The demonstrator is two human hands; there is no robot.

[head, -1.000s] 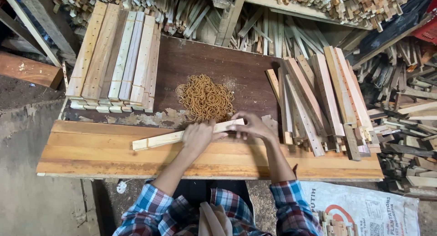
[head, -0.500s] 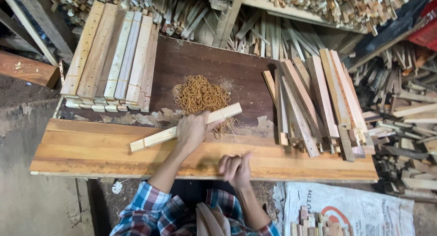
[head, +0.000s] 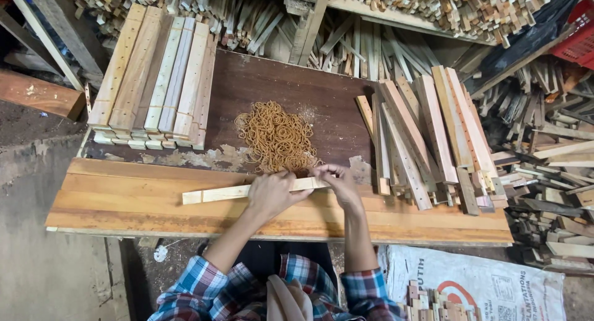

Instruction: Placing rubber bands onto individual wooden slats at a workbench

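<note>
- Worktop [head: 124,200] of worn orange planks runs across the front; its near edge is bare, with free room left of the hands.
- Pale wooden slat [head: 229,192] lies lengthwise on the planks, its left end sticking out free.
- Left hand [head: 271,194] presses down over the slat's middle, grip clenched on it.
- Right hand [head: 334,177], half a second ago drawn back near the body, now pinches the slat's right end beside the rubber bands [head: 277,137].
- Bands form a tangled tan heap on the dark, peeling board behind.
- Banded slat bundles [head: 154,86] sit at the left; loose slats [head: 427,135] crowd the right edge.
</note>
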